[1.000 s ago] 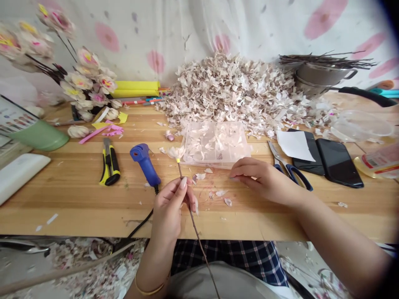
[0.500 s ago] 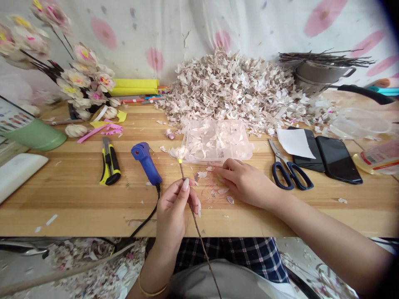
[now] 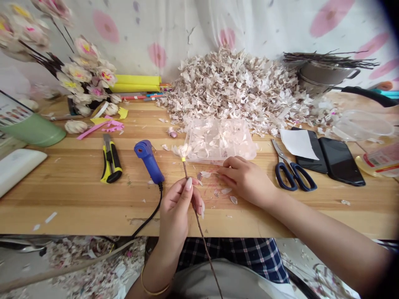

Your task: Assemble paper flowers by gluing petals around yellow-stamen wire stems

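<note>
My left hand (image 3: pixel 177 203) is closed around a thin brown twig (image 3: pixel 202 236) that slants down toward my lap. A yellow band (image 3: pixel 183 159) circles the twig near its top, with pale whitish petals (image 3: pixel 179 150) at the tip. A loose petal (image 3: pixel 203 208) hangs by my left fingers. My right hand (image 3: pixel 246 178) rests on the table, fingers bent and tips drawn together beside a few white petals (image 3: pixel 205 174); what they pinch, if anything, is hidden. Just behind stands a clear compartment box (image 3: pixel 218 155) holding pale petals.
A blue glue gun (image 3: pixel 149 162) and a yellow-black utility knife (image 3: pixel 111 160) lie left. Scissors (image 3: pixel 293 174), phones (image 3: pixel 341 160) and a bottle (image 3: pixel 380 160) lie right. Behind are a big heap of petals (image 3: pixel 237 87), a pot (image 3: pixel 324 74) with twigs and finished flowers (image 3: pixel 84 74).
The view has shifted slightly, so things sit a little further right. My left hand still holds the twig. My right fingers stay near the petals on the table, slightly more bent.
</note>
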### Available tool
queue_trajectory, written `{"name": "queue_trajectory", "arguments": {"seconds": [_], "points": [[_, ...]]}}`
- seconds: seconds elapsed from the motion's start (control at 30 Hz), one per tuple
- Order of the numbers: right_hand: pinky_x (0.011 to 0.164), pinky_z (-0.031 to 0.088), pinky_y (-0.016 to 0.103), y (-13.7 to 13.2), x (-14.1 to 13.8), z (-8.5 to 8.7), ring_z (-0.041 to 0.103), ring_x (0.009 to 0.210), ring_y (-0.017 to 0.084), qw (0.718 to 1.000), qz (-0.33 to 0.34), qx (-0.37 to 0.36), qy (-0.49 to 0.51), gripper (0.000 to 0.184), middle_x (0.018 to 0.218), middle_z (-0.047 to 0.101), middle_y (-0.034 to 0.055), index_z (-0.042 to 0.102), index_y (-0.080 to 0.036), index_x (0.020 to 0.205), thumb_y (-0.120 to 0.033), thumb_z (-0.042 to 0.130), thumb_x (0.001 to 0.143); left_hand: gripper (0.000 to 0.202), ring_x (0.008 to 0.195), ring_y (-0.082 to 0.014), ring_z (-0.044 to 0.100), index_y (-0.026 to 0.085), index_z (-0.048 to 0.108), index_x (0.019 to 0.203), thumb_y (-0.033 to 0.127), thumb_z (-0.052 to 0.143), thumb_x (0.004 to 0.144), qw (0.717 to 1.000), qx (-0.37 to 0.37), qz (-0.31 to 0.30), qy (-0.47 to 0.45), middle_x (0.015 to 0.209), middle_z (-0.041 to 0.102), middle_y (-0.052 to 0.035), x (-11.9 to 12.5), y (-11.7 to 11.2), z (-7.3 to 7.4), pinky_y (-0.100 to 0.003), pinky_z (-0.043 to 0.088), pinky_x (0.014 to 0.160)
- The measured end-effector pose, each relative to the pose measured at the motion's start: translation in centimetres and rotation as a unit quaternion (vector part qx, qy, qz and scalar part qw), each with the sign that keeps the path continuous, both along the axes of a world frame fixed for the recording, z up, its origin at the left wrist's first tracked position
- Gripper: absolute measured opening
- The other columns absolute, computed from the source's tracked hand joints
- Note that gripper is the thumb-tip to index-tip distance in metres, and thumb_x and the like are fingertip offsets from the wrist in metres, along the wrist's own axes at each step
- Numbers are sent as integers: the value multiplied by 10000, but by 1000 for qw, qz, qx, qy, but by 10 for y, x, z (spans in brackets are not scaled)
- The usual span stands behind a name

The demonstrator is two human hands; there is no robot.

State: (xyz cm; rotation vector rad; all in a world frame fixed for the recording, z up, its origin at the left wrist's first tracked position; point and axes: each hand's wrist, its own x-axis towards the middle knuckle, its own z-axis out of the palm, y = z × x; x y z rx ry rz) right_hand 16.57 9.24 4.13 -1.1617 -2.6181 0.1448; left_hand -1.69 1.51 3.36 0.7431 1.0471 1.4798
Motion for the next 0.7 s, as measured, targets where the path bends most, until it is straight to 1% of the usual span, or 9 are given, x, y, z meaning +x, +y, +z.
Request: {"name": "queue_trajectory", "arguments": {"seconds": [0.1, 0.17, 0.23, 0.27, 0.33, 0.43, 0.5, 0.57, 0.7], "points": [[729, 474, 335, 2, 1, -3, 589, 842, 209, 999, 1, -8, 42, 269, 927, 656, 110, 750, -170, 904, -235, 498, 969, 264, 414, -84, 500, 153, 650, 850, 414, 691, 848, 1000, -1, -1, 1, 503, 574, 37, 0, 1, 1, -187, 383, 406], [736, 488, 331, 2, 2, -3, 594, 821, 189, 992, -6, -38, 124, 240, 920, 652, 101, 756, -177, 916, -217, 523, 952, 265, 411, -82, 506, 152, 654, 842, 414, 697, 844, 1000, 1, 2, 2, 501, 580, 37, 1, 2, 1, -184, 390, 414], [680, 493, 303, 0, 1, 0, 586, 744, 154, 966, -32, -97, 237, 179, 885, 647, 76, 762, -189, 918, -229, 587, 915, 261, 410, -81, 519, 151, 661, 839, 408, 704, 839, 1000, 1, 7, -1, 503, 595, 35, 3, 3, 2, -181, 403, 426], [641, 487, 289, -2, 0, 3, 578, 706, 139, 944, -49, -140, 295, 145, 863, 647, 62, 765, -197, 907, -254, 633, 886, 257, 413, -81, 531, 150, 665, 843, 404, 707, 838, 1000, -1, 9, -3, 507, 606, 33, 5, 3, 2, -179, 411, 434], [610, 482, 274, -8, -4, 10, 585, 682, 127, 883, -72, -239, 397, 119, 829, 660, 37, 770, -214, 864, -313, 717, 823, 246, 429, -84, 563, 147, 678, 864, 390, 709, 840, 1000, -5, 7, -7, 527, 637, 21, 10, 3, 3, -177, 432, 457], [710, 521, 293, -17, -12, 20, 651, 772, 139, 786, -65, -366, 494, 127, 848, 713, 24, 775, -236, 822, -351, 774, 767, 241, 458, -92, 610, 147, 700, 894, 383, 706, 848, 1000, 2, -5, -16, 593, 696, -8, 17, 3, 6, -179, 463, 482], [756, 530, 306, -22, -17, 23, 666, 796, 141, 749, -61, -404, 522, 132, 873, 737, 19, 778, -247, 830, -353, 789, 752, 236, 461, -95, 619, 151, 715, 895, 382, 703, 852, 1000, 19, 3, -19, 620, 714, -15, 21, 2, 9, -185, 483, 487], [751, 530, 307, -25, -20, 24, 662, 788, 140, 737, -66, -408, 535, 152, 878, 745, 18, 779, -252, 838, -366, 801, 739, 224, 456, -94, 616, 152, 728, 889, 372, 705, 853, 999, 31, 17, -19, 615, 711, -10, 23, 2, 11, -190, 499, 488], [692, 518, 281, -27, -20, 23, 638, 742, 128, 734, -69, -391, 551, 135, 829, 737, 12, 775, -250, 798, -360, 807, 727, 195, 454, -89, 620, 163, 745, 917, 340, 729, 837, 999, 37, 24, -23, 606, 712, -1, 25, 1, 10, -178, 509, 480]]}}
